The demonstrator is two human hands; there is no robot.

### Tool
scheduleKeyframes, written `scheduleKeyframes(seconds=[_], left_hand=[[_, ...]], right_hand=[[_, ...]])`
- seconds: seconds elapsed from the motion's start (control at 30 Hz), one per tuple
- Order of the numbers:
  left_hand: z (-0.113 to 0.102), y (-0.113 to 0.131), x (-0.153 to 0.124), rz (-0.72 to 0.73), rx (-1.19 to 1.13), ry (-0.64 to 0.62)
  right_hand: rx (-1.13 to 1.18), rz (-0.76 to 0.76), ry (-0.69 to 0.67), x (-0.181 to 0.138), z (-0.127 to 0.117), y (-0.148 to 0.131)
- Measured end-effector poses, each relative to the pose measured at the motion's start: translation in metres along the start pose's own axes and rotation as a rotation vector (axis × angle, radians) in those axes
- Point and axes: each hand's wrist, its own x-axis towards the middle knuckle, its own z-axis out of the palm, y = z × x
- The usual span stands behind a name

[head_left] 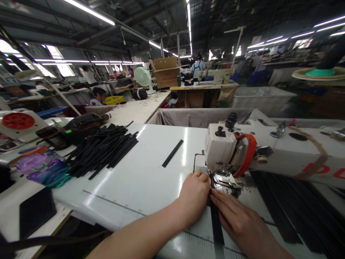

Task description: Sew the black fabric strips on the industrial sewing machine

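A long black fabric strip (216, 225) runs from the front edge of the table up to the needle area of a white sewing machine (219, 145). My left hand (195, 192) is closed, its curled fingertips on the strip's left side close by the presser foot. On the right side, my right hand (238, 217) grips the same strip, fingers together and pointing towards the needle. Under the fingertips, the strip is hidden. A short black strip (172, 153) lies alone on the white tabletop, left of the machine head.
A pile of short black strips (104, 149) covers the table's left part, beside a shiny purple-blue pouch (44, 167). Longer black strips (285, 205) lie right, below the machine arm. A cloth-lined bin (188, 117) borders the far edge. Co-workers sit and stand farther back.
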Motion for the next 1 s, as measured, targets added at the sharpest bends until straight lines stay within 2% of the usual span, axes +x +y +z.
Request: scheduleKeyframes(seconds=[0.2, 0.3, 0.57, 0.8, 1.0], left_hand=[[0.001, -0.009, 0.006, 0.001, -0.114, 0.058], [0.001, -0.012, 0.005, 0.021, -0.188, 0.1], [0.004, -0.013, 0.002, 0.028, -0.229, 0.106], [-0.001, -0.013, 0.003, 0.042, -0.228, 0.095], [0.002, -0.013, 0.003, 0.067, -0.23, 0.098]], right_hand=[[0.047, 0.045, -0.009, 0.008, -0.005, 0.006], [0.146, 0.059, -0.01, 0.011, -0.012, 0.009], [0.397, 0.085, -0.085, 0.008, -0.019, 0.009], [0.301, 0.125, -0.085, 0.005, -0.011, 0.013], [0.134, 0.094, -0.056, 0.008, -0.005, 0.02]])
